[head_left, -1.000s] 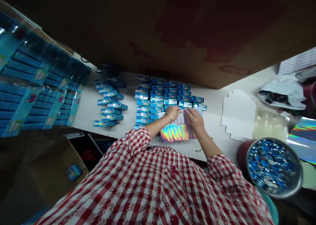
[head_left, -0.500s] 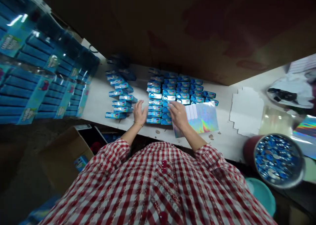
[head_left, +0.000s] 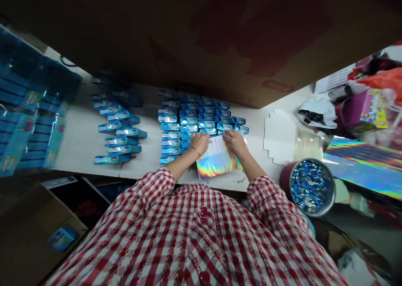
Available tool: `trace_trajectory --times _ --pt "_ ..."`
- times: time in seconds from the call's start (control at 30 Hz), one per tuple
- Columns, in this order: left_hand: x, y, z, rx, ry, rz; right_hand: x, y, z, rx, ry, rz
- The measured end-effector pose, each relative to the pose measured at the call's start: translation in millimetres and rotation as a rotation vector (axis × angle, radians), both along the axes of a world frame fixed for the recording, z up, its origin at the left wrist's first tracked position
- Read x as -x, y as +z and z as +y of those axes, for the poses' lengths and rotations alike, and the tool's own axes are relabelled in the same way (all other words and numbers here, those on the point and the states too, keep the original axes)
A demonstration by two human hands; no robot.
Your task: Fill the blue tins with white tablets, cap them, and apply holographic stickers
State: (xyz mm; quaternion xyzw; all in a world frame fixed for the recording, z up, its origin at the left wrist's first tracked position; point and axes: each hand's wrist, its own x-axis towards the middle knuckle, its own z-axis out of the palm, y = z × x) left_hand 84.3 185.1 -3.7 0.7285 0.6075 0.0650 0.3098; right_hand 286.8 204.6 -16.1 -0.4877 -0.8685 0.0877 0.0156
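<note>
A shiny rainbow-silver sheet [head_left: 216, 162] lies on the white table, with pale strips at its upper part. My left hand [head_left: 200, 143] is at the sheet's upper left corner, fingers bent, beside the rows of small blue boxes [head_left: 189, 121]. At the sheet's upper right, my right hand [head_left: 235, 143] touches it with curled fingers. What either hand grips, if anything, is too small to make out. More blue boxes [head_left: 117, 141] stand in a looser group on the left.
A metal pot [head_left: 329, 185] of small blue and silver pieces stands at the right. White cut card [head_left: 278, 135] lies near it. A large brown carton [head_left: 176, 39] borders the table's back. Clear-wrapped blue packs [head_left: 37, 122] are stacked left.
The view has turned rightward. My left hand has moved from the gap between the box groups to the sheet. My right hand has gone from the boxes to the sheet's upper right.
</note>
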Motion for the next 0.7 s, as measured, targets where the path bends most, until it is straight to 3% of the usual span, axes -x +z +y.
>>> trace_trajectory --times 0.13,0.23,0.3,0.47,0.53,0.6,0.7 --pt "-4.8 -10.0 7.1 0.022 0.081 -0.009 -17.9 -20.6 -5.1 -0.019 0.102 0.088" --pt "-4.8 -11.7 7.4 0.017 0.087 0.023 -26.9 -16.9 -8.7 -0.049 0.138 0.144" --pt "-5.9 -12.7 7.6 0.009 0.094 0.055 -26.2 2.5 -10.1 -0.062 0.126 0.149" --pt "-5.5 -18.7 10.1 -0.037 0.089 0.059 -6.2 88.1 -13.4 -0.043 0.006 0.267" --pt "-0.7 -19.3 9.7 -0.065 0.118 -0.032 7.1 112.6 -11.8 -0.002 -0.087 0.347" --pt "7.8 -17.0 6.1 -0.118 0.219 -0.240 22.8 121.3 -7.2 0.054 -0.186 0.403" --pt "26.2 -9.0 -6.0 -0.081 0.442 -0.716 49.6 109.1 0.8 0.162 -0.315 0.485"
